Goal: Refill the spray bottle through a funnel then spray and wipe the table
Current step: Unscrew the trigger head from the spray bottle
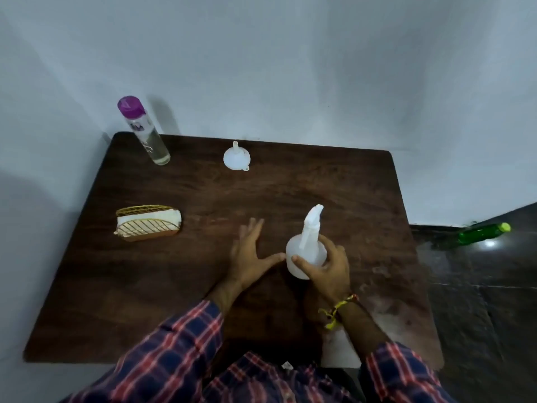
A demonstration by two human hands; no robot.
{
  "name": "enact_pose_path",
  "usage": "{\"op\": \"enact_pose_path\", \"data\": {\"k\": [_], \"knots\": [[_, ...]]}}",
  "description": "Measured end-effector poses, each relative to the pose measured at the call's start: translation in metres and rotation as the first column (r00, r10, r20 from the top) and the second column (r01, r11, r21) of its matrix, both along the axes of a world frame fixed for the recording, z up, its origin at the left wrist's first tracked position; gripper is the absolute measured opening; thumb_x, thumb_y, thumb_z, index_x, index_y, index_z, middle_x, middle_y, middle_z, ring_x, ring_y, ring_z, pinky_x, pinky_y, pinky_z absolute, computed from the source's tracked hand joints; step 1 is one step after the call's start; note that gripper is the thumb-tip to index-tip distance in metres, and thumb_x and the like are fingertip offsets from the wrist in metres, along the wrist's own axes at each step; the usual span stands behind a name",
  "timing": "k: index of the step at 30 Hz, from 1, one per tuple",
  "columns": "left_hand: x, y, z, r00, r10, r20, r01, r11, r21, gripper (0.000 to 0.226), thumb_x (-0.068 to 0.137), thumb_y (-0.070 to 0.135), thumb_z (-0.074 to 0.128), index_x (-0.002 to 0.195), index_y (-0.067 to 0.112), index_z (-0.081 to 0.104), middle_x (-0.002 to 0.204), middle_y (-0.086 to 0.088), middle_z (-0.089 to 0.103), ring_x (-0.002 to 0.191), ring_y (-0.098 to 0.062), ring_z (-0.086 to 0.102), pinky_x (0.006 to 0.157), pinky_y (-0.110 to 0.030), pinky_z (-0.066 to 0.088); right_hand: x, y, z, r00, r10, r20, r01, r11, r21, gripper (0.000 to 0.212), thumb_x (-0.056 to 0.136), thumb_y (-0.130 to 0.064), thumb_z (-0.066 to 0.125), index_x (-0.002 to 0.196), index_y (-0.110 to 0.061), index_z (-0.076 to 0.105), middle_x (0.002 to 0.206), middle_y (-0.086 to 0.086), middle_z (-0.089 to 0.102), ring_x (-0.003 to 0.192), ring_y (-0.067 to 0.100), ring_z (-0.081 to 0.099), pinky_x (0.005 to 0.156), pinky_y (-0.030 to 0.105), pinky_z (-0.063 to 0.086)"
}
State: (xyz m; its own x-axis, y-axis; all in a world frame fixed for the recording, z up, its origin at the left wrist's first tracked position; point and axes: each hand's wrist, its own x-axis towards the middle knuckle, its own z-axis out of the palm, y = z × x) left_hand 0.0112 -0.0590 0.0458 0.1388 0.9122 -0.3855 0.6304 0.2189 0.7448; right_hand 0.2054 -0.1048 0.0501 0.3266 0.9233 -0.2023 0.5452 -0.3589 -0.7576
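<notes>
A white spray bottle [305, 251] with its trigger head on stands upright on the dark wooden table [174, 286]. My right hand [328, 267] is wrapped around its body. My left hand [250, 254] lies flat just to its left, fingers spread, thumb tip reaching toward the bottle. A small white funnel [236, 157] lies spout-up near the table's far edge. A clear bottle with a purple cap [145, 132] stands at the far left corner. Folded white napkins sit in a gold wire holder [148, 223] on the left.
A pale wall runs behind the table and along its left side. To the right, a dark tiled floor holds a green bottle [483, 232] lying on its side. My plaid sleeves cover the near table edge.
</notes>
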Motion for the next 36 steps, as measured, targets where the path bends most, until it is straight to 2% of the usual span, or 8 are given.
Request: {"op": "enact_pose_path", "data": {"k": [3,15,18,21,24,27,31,36], "knots": [[0.010,-0.021,0.040,0.940,-0.065,0.335,0.044,0.997,0.071,0.090,0.072,0.051,0.079,0.147,0.041,0.032,0.151,0.018,0.038,0.139,0.001,0.034,0.112,-0.030,0.035,-0.009,-0.014,0.010,0.997,0.064,-0.042,-0.065,0.998,-0.004,0.087,0.051,-0.074,0.074,0.127,-0.033,0.059,0.113,-0.003,0.050,0.105,0.014,0.053,0.091,0.034,0.049],[0.051,-0.041,0.096,0.933,0.180,0.312,-0.278,0.912,0.303,0.039,0.086,0.039,0.070,0.120,0.022,0.062,0.109,0.016,0.066,0.105,-0.003,0.062,0.086,-0.017,0.049,-0.005,-0.031,0.034,0.954,0.301,-0.005,-0.298,0.946,0.127,0.077,0.062,-0.060,0.082,0.131,-0.039,0.054,0.116,-0.009,0.049,0.108,0.008,0.050,0.093,0.031,0.046],[0.052,-0.043,0.102,0.861,0.270,0.431,-0.383,0.902,0.199,0.012,0.090,0.030,0.067,0.100,0.025,0.068,0.093,0.008,0.072,0.096,-0.012,0.069,0.078,-0.022,0.053,0.008,-0.030,0.039,0.927,0.281,-0.247,-0.262,0.959,0.106,0.085,0.064,-0.053,0.085,0.138,-0.039,0.047,0.127,-0.006,0.048,0.117,0.009,0.050,0.098,0.034,0.049],[0.037,-0.037,0.109,0.749,0.233,0.621,-0.295,0.956,-0.004,0.023,0.090,0.023,0.066,0.110,0.013,0.068,0.103,-0.009,0.074,0.101,-0.025,0.070,0.083,-0.042,0.056,0.027,-0.023,0.049,0.779,0.185,-0.599,-0.278,0.958,-0.067,0.108,0.060,-0.052,0.085,0.150,-0.032,0.030,0.138,-0.001,0.046,0.120,0.016,0.054,0.090,0.029,0.053],[0.031,-0.034,0.113,0.737,0.221,0.639,-0.268,0.963,-0.024,0.033,0.088,0.022,0.066,0.116,0.005,0.064,0.106,-0.015,0.072,0.101,-0.031,0.069,0.088,-0.050,0.056,0.034,-0.021,0.054,0.646,0.182,-0.741,-0.348,0.935,-0.074,0.089,0.063,-0.046,0.083,0.141,-0.023,0.047,0.133,0.003,0.056,0.115,0.021,0.061,0.091,0.038,0.057],[0.038,-0.033,0.111,0.718,0.347,0.603,-0.411,0.911,-0.034,0.023,0.090,0.020,0.066,0.109,0.007,0.066,0.100,-0.013,0.074,0.096,-0.028,0.071,0.091,-0.053,0.054,0.014,-0.026,0.054,0.783,0.224,-0.581,-0.259,0.966,0.023,0.067,0.065,-0.042,0.088,0.124,-0.025,0.059,0.120,-0.001,0.063,0.108,0.018,0.063,0.090,0.045,0.058],[0.038,-0.027,0.112,0.635,0.441,0.634,-0.517,0.852,-0.076,0.023,0.090,0.020,0.067,0.108,0.004,0.066,0.098,-0.015,0.073,0.095,-0.029,0.071,0.090,-0.054,0.054,-0.003,-0.023,0.052,0.945,0.269,-0.188,-0.238,0.956,0.171,0.097,0.048,-0.071,0.081,0.129,-0.030,0.049,0.123,-0.010,0.053,0.111,0.009,0.054,0.091,0.034,0.053],[0.025,-0.021,0.123,0.596,0.388,0.703,-0.479,0.875,-0.077,0.046,0.083,0.026,0.069,0.120,0.000,0.060,0.108,-0.020,0.070,0.102,-0.031,0.069,0.085,-0.048,0.057,0.017,-0.009,0.071,0.714,0.218,-0.665,-0.320,0.947,-0.033,0.103,0.052,-0.055,0.087,0.140,-0.021,0.045,0.128,0.000,0.058,0.110,0.017,0.063,0.082,0.031,0.059]]}}
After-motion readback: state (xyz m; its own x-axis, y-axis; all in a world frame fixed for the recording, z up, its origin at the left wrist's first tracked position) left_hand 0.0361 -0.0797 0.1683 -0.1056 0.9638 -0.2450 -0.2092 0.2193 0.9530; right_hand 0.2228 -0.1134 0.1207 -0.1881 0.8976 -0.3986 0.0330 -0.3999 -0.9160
